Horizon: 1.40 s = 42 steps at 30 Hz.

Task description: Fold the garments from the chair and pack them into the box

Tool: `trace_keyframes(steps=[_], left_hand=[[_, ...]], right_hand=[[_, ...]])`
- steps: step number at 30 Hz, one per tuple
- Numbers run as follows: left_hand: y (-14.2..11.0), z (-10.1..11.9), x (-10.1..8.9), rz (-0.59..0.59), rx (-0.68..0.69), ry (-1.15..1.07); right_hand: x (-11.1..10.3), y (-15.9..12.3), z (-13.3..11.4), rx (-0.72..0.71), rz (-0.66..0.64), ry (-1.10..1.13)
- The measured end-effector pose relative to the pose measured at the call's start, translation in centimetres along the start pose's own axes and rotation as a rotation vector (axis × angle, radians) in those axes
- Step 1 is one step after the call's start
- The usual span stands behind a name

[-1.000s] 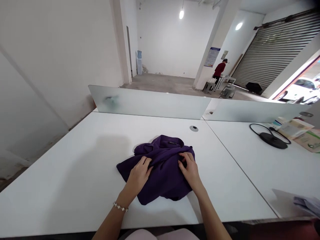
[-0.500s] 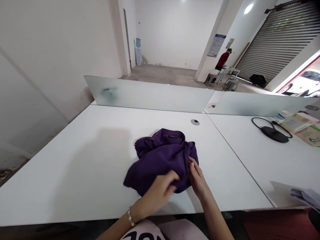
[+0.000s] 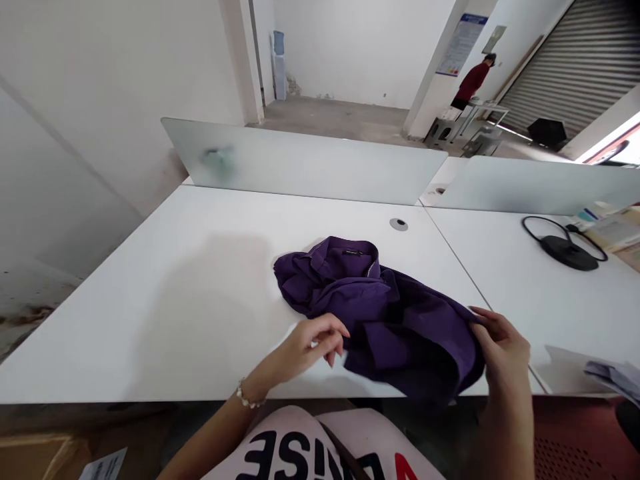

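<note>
The white tabletop [image 3: 200, 300] is the largest surface and carries the items below. A joint line crosses it to the right of the work area. A frosted partition [image 3: 310, 163] stands along its rear edge. Beyond the partition, in the background at right, a person in a red top [image 3: 473, 83] leans forward.

The purple garment [image 3: 383, 300] is positioned on the tabletop, left of the joint line at its collar end. The collar [image 3: 320, 257] faces the partition; the body is bunched and creased. The right-hand portion extends toward the front edge and is raised in an open fold.

Hands, condition: the right hand [image 3: 507, 350] is closed on the garment's right edge, with the cloth pinched between thumb and fingers. The left hand [image 3: 303, 343] is partly open, fingers loosely curled, with nothing visible in its grasp. Its fingertips are located at the garment's near left edge; contact cannot be determined.

A black round base [image 3: 569, 252] with a looped cable rests right of the joint line. A beaded bracelet [image 3: 243, 398] encircles the left wrist. A grey cable grommet [image 3: 399, 225] is set into the tabletop behind the garment. A small dark label [image 3: 351, 253] is fixed inside the collar.
</note>
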<state>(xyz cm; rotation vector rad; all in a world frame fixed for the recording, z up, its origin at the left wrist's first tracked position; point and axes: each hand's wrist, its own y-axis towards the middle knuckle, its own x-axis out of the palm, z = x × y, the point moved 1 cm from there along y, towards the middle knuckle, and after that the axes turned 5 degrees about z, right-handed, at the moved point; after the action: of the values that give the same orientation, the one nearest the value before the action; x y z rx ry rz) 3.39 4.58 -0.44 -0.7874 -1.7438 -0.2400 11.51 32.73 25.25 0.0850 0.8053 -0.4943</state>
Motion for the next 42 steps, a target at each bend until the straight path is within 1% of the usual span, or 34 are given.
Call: trace_keyframes(steps=[2, 3, 4, 5, 7, 9, 11, 13, 15, 16, 18, 20, 22, 25, 28, 30, 32, 33, 35, 36, 37, 39, 41, 42], left_hand=[[0.5, -0.5, -1.1, 0.192, 0.072, 0.161], [0.8, -0.5, -1.6, 0.283, 0.127, 0.272], [1.1, -0.5, -2.2, 0.353, 0.183, 0.384], [1.5, -0.3, -2.8, 0.401, 0.233, 0.486], [2.2, 0.1, -4.4, 0.45, 0.299, 0.646], [3.2, 0.6, -6.4, 0.473, 0.33, 0.757], [4.6, 0.8, -8.5, 0.483, 0.338, 0.832], [6.4, 0.6, -10.5, 0.478, 0.314, 0.874], [8.5, 0.0, -11.9, 0.462, 0.254, 0.901], [9.4, -0.4, -12.3, 0.452, 0.212, 0.92], [11.0, -1.1, -12.5, 0.437, 0.118, 0.966], [11.9, -1.7, -12.1, 0.385, 0.04, 0.983], [12.0, -2.0, -11.3, 0.305, 0.008, 0.947], [10.9, -1.8, -10.6, 0.235, 0.012, 0.811], [9.4, -1.6, -10.4, 0.206, -0.026, 0.662], [8.6, -1.7, -10.2, 0.209, -0.023, 0.61], [8.0, -2.0, -9.9, 0.259, 0.004, 0.559], [7.8, -2.3, -9.8, 0.304, 0.007, 0.511], [7.3, -2.9, -9.8, 0.404, -0.022, 0.349], [7.1, -3.2, -9.8, 0.435, -0.047, 0.249], [6.9, -3.5, -9.8, 0.443, -0.071, 0.156], [6.6, -3.7, -9.9, 0.383, -0.111, 0.037], [6.4, -3.4, -10.0, 0.297, -0.126, 0.03], [6.3, -3.0, -9.9, 0.281, -0.105, 0.051]], right_hand=[[-0.4, 0.3, 0.5, -0.119, 0.163, -0.171], [-0.2, 0.3, 0.4, -0.168, 0.192, -0.195], [0.3, 0.1, 0.0, -0.205, 0.173, -0.178], [1.0, -0.2, -0.6, -0.23, 0.112, -0.136], [2.8, -0.5, -2.2, -0.257, -0.058, -0.053], [4.6, -0.4, -4.1, -0.331, -0.193, -0.045], [6.4, 0.3, -5.7, -0.446, -0.276, -0.083], [8.2, 1.6, -6.7, -0.529, -0.363, -0.118], [10.4, 3.2, -7.1, -0.57, -0.458, -0.145], [11.6, 4.0, -7.0, -0.592, -0.478, -0.172], [13.9, 5.1, -6.7, -0.644, -0.453, -0.258], [15.9, 5.6, -6.3, -0.664, -0.441, -0.32], [17.1, 5.3, -6.0, -0.631, -0.513, -0.294], [17.4, 3.7, -6.2, -0.511, -0.663, -0.128], [16.6, 1.6, -7.2, -0.332, -0.802, 0.095], [16.3, 0.4, -8.2, -0.259, -0.867, 0.194], [16.1, -0.8, -9.0, -0.246, -0.897, 0.229], [16.0, -1.4, -9.3, -0.247, -0.911, 0.237], [15.7, -2.6, -9.7, -0.244, -0.949, 0.252], [15.5, -3.3, -9.8, -0.243, -0.967, 0.258], [15.2, -3.9, -9.8, -0.245, -0.978, 0.262], [14.4, -5.2, -9.7, -0.262, -0.991, 0.262], [13.5, -6.3, -9.6, -0.279, -1.0, 0.257], [13.1, -6.7, -9.5, -0.28, -1.001, 0.257]])
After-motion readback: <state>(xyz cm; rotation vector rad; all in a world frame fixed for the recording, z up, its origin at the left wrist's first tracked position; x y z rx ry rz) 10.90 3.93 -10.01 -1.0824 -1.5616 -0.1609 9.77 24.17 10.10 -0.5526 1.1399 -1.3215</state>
